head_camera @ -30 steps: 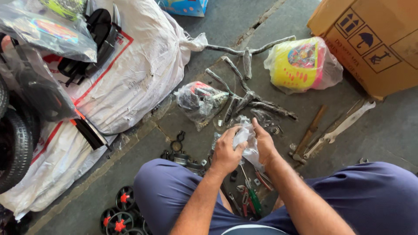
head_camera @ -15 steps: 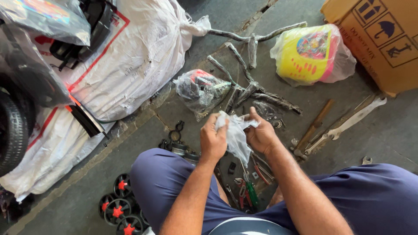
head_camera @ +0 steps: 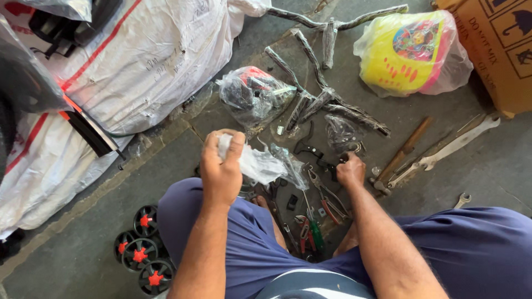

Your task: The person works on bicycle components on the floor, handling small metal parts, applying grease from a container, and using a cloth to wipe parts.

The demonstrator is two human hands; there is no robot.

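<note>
Where hands [head_camera: 221, 166] work, tools [head_camera: 321, 194] litter grey concrete floor [head_camera: 72, 249].

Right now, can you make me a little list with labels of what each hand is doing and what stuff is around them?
Left hand: grips a crumpled clear plastic bag, lifted above the lap.
Right hand: down on the grey concrete floor, touching small black metal parts.
Between the knees: red-handled pliers and a green-handled screwdriver.
Farther out: wrapped metal frame tubes, a yellow toy part in a clear bag, a silver spanner.
Lower left: black wheels with red hubs.
</note>
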